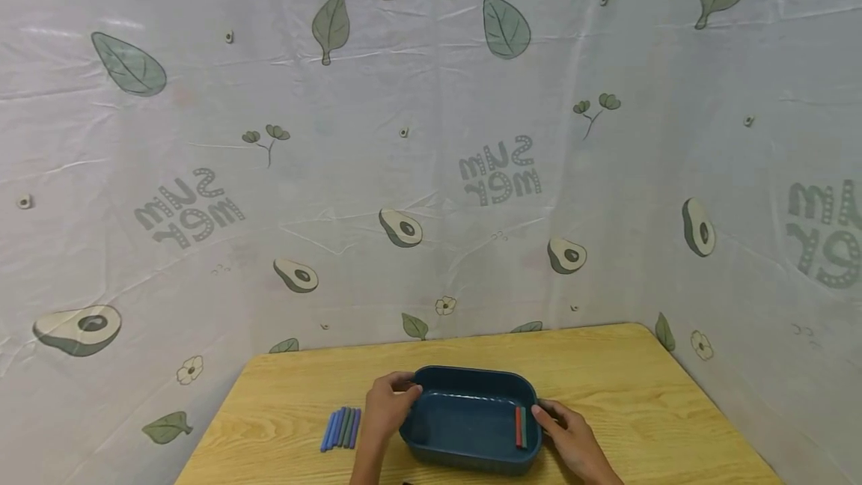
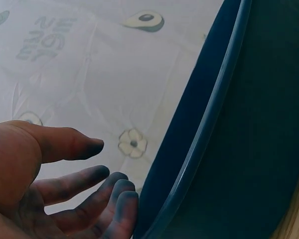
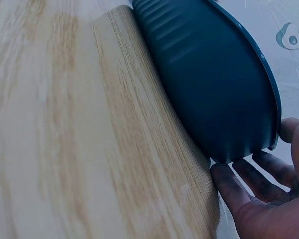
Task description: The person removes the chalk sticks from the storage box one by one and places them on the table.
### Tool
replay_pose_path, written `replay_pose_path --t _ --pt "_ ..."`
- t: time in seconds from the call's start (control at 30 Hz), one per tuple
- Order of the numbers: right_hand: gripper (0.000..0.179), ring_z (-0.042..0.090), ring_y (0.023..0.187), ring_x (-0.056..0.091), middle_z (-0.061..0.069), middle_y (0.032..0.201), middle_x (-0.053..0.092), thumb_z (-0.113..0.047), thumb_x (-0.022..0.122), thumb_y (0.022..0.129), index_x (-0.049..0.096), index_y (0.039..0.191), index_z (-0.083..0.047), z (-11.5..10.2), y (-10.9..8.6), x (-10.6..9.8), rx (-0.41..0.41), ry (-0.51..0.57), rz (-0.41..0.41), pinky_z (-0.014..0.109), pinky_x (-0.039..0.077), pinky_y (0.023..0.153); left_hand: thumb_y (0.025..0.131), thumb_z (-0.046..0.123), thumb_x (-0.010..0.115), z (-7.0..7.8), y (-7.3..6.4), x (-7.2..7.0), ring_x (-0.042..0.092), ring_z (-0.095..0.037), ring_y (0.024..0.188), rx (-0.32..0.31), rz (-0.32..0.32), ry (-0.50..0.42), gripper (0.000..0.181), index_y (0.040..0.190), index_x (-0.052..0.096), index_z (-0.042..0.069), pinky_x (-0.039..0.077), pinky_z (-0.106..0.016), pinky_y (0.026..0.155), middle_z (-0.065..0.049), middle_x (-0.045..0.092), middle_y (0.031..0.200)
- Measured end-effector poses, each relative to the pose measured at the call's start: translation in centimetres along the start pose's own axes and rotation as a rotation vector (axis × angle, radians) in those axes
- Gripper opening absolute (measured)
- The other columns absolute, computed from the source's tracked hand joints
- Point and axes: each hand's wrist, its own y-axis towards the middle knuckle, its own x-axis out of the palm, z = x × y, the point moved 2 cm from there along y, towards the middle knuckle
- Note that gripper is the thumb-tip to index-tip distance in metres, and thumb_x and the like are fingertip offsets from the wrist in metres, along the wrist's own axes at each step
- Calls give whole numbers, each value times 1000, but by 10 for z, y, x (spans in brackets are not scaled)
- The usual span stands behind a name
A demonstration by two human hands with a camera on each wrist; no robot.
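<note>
A dark blue plastic basin [image 1: 465, 425] with rounded corners stands on the wooden table between both hands. Inside it, by the right end, a red stick [image 1: 518, 426] and a green stick [image 1: 524, 426], chalk-like, lie side by side. My left hand [image 1: 387, 406] is at the basin's far left corner; in the left wrist view its thumb is apart from the rim [image 2: 209, 114] and its fingertips are close beside the wall. My right hand [image 1: 572, 440] grips the right end, thumb at the rim, fingertips against the outer wall [image 3: 224, 99].
Several blue, green and purple chalk-like sticks [image 1: 341, 428] lie in a row left of the basin, close to the left forearm. The wooden table [image 1: 606, 388] extends behind and right of the basin. A printed sheet [image 1: 431, 171] hangs around the table.
</note>
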Motion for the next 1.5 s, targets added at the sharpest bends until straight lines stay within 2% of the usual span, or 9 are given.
replay_pose_path --t 0.13,0.27,0.4,0.67,0.77,1.07,1.3,1.5 --pt "66 35 119 60 21 131 61 -50 56 97 55 136 3 0 -1 -1 14 -21 2 47 52 94 85 14 74 7 -1 12 68 -19 74 27 -20 4 32 113 71 -3 54 -28 60 -9 73 90" --pt "68 36 120 59 22 132 60 -51 56 97 54 137 4 -1 -2 -1 21 -4 -6 47 52 95 85 14 75 11 -2 26 65 -13 74 22 -49 -3 31 112 71 -1 54 -28 61 -7 73 91" --pt "66 37 121 58 22 133 60 -50 56 97 54 137 3 -2 -2 -2 26 -2 -9 48 52 96 83 13 76 14 -2 40 66 -14 73 4 -65 -33 32 112 71 0 54 -29 61 -7 73 92" --pt "64 36 118 61 24 132 60 -48 57 97 56 136 3 -4 0 0 9 5 11 44 54 91 83 16 76 20 -1 66 66 -13 76 20 -91 0 28 109 73 5 53 -32 64 -2 73 89" --pt "65 35 115 63 26 133 59 -47 58 97 55 136 4 -4 1 1 -4 14 18 41 56 88 83 15 76 21 0 76 66 -13 73 19 -102 -20 28 109 73 4 53 -32 62 -2 72 87" --pt "63 32 115 64 23 131 61 -46 59 97 56 135 4 -2 1 1 -1 32 17 41 56 89 80 12 79 24 2 105 66 -13 72 6 -136 -55 29 107 73 2 54 -32 62 -2 72 83" --pt "64 30 115 62 16 127 64 -50 56 97 58 134 2 0 0 -1 14 -7 8 45 53 93 79 12 80 29 3 120 65 -11 71 -18 -147 -29 27 104 74 5 54 -31 63 0 71 81" --pt "65 32 117 62 20 130 62 -50 57 97 57 134 3 -1 0 1 2 10 13 43 55 91 76 12 83 29 4 131 63 -9 69 -1 -132 13 27 101 75 5 54 -30 63 2 70 78"
